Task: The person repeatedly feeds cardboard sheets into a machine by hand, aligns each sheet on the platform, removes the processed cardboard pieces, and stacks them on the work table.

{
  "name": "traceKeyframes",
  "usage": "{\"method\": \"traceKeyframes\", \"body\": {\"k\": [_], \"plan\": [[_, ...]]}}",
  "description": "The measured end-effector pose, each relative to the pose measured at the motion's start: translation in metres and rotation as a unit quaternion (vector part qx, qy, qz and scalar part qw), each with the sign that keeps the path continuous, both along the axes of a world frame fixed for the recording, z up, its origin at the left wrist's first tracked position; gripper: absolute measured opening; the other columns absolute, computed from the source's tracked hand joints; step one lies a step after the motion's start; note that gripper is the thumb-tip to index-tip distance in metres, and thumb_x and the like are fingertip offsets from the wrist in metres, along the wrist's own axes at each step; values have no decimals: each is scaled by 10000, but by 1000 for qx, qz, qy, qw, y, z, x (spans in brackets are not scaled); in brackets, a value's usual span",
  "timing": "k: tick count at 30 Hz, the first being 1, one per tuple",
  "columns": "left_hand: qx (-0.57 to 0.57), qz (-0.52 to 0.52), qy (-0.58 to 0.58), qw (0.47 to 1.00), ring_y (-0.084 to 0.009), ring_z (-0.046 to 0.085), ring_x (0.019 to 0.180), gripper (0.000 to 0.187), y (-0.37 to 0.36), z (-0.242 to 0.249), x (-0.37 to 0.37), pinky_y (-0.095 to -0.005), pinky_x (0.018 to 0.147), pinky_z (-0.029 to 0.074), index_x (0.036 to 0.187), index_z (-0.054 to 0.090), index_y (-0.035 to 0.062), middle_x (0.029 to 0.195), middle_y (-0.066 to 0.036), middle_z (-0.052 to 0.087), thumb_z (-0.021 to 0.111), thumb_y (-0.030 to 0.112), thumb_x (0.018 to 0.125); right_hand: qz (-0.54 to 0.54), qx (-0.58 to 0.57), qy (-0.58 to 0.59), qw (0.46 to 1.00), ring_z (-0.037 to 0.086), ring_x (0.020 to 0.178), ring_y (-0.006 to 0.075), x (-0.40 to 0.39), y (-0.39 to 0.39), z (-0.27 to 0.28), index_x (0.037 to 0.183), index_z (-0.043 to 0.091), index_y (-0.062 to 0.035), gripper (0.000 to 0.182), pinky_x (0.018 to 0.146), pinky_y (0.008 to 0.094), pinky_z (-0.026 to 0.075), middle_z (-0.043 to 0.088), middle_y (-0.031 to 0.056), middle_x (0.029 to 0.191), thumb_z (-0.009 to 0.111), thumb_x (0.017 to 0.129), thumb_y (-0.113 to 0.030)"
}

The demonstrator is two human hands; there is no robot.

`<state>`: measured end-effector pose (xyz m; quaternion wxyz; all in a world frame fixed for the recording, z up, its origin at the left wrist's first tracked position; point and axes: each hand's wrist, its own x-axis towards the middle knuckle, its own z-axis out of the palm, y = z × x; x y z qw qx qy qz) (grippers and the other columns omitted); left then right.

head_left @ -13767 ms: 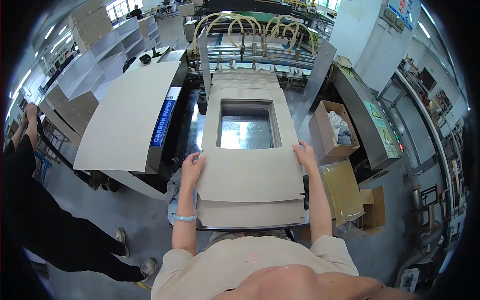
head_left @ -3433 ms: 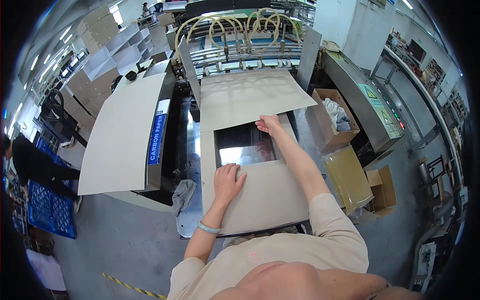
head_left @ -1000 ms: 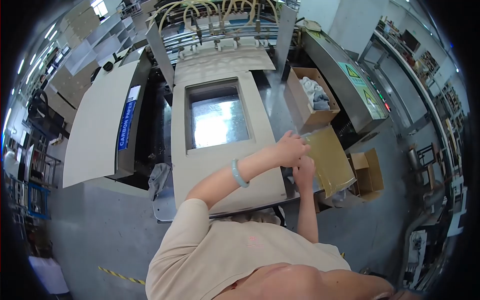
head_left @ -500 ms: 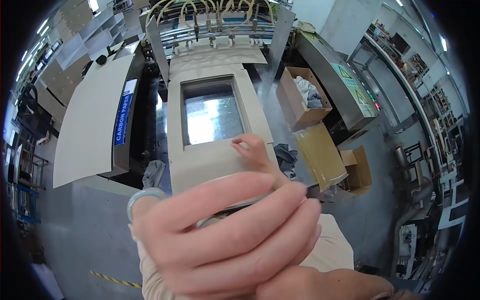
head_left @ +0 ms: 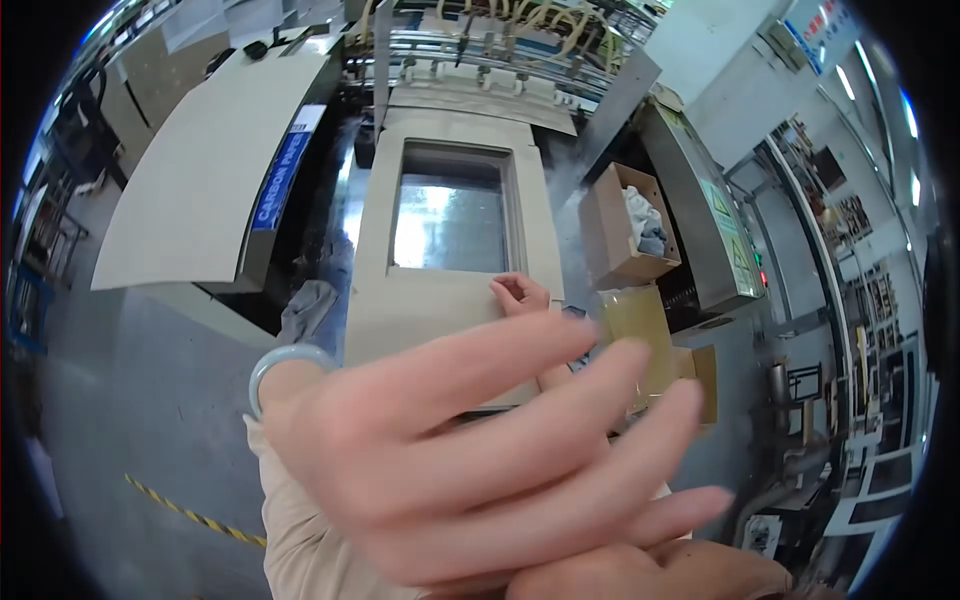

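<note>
Large and close to the camera, my left hand (head_left: 480,440) has a pale bangle (head_left: 272,366) at the wrist. Its fingers stretch to the right and stand apart, holding nothing visible. Beyond them is my right hand (head_left: 524,297), with thumb and forefinger closed into a small ring and no object showing in it. It is over the beige board (head_left: 425,305), close to the lower right corner of the shiny rectangular window (head_left: 450,225). My left hand covers most of the right forearm. Part of another hand (head_left: 620,575) shows at the bottom edge.
A machine with hoses and rollers (head_left: 480,75) stands at the far end. Left is a bench with a large sheet (head_left: 200,160) and a blue CARBON PAPER label (head_left: 280,180). Right are a carton of rags (head_left: 610,230), a yellowish wrapped pack (head_left: 640,325) and a metal housing (head_left: 690,190).
The fingers of my left hand have spread apart and reach further right. The view has turned, so the board and machine appear further right and higher. My right hand keeps its ring shape.
</note>
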<state>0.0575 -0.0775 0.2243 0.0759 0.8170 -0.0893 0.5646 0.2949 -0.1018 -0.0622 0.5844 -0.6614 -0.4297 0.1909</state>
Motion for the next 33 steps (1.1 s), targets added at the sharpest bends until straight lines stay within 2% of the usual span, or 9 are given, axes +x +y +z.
{"method": "traceKeyframes", "body": {"k": [4, 6, 9, 11, 12, 16, 18, 24, 33], "plan": [[26, -5, 17, 1000, -168, 651, 806, 181, -17, -5, -29, -296, 693, 544, 1078, 614, 167, 1001, -58, 685, 551, 104, 920, 23, -4, 33, 999, 522, 594, 92, 2, 0, 3, 849, 691, -15, 62, 596, 202, 436, 631, 21, 680, 663, 831, -67], [-103, -62, -93, 988, -184, 618, 761, 149, 3, -48, -20, -264, 646, 499, 947, 688, 154, 926, -92, 698, 653, 104, 811, 17, 0, 37, 999, 521, 594, 93, 0, 1, 4, 844, 687, -14, 64, 594, 204, 435, 628, 20, 678, 661, 834, -72], [-231, 134, -34, 963, -286, 630, 879, 275, 37, -112, -5, -329, 733, 522, 1098, 635, 33, 1096, -151, 653, 643, 87, 828, -2, -5, 31, 1000, 520, 593, 96, 2, -3, 9, 829, 678, -11, 80, 588, 208, 434, 617, 17, 671, 655, 844, -87], [-244, 259, 76, 931, -363, 552, 1109, 455, 56, -157, 1, -409, 879, 478, 1245, 528, -20, 1328, -220, 496, 660, 119, 832, -58, 18, 0, 998, 553, 640, 126, 3, -2, 15, 865, 666, -9, 95, 615, 233, 454, 638, 36, 741, 648, 850, -101], [-241, 261, 76, 932, -363, 552, 1109, 455, 62, -183, 1, -409, 879, 478, 1245, 528, -20, 1328, -220, 496, 660, 119, 832, -56, 21, 1, 998, 553, 640, 126, 9, -1, 13, 865, 666, -9, 95, 615, 233, 454, 638, 36, 741, 648, 850, -101], [-271, 502, 274, 774, -432, 338, 1322, 718, 58, -277, -11, -480, 1017, 351, 1398, 370, -25, 1469, -301, 251, 649, 345, 850, -133, 12, -153, 979, 587, 904, 207, 41, -13, 13, 1052, 625, -9, 229, 826, 291, 464, 638, 91, 1045, 621, 839, -93], [-275, 508, 287, 764, -437, 342, 1314, 717, 52, -301, -9, -475, 1005, 364, 1396, 378, -23, 1467, -302, 255, 616, 392, 862, -149, -26, -200, 968, 565, 995, 257, 56, -24, 5, 1129, 591, -3, 324, 886, 326, 446, 607, 122, 1130, 630, 839, -141], [-328, 482, 306, 753, -437, 368, 1284, 710, 51, -300, -7, -465, 973, 396, 1392, 398, -5, 1464, -301, 260, 557, 462, 882, -135, -285, -183, 931, 477, 1209, 355, 55, -43, -10, 1319, 469, 27, 601, 1021, 390, 382, 507, 200, 1324, 648, 832, -275], [-308, 497, 309, 750, -418, 416, 1254, 675, 49, -298, -7, -446, 973, 415, 1395, 404, 14, 1466, -288, 278, 573, 428, 889, -74, -315, -155, 933, 460, 1237, 380, 67, -42, -1, 1371, 406, 34, 691, 1039, 408, 372, 470, 229, 1365, 645, 831, -326]]}}
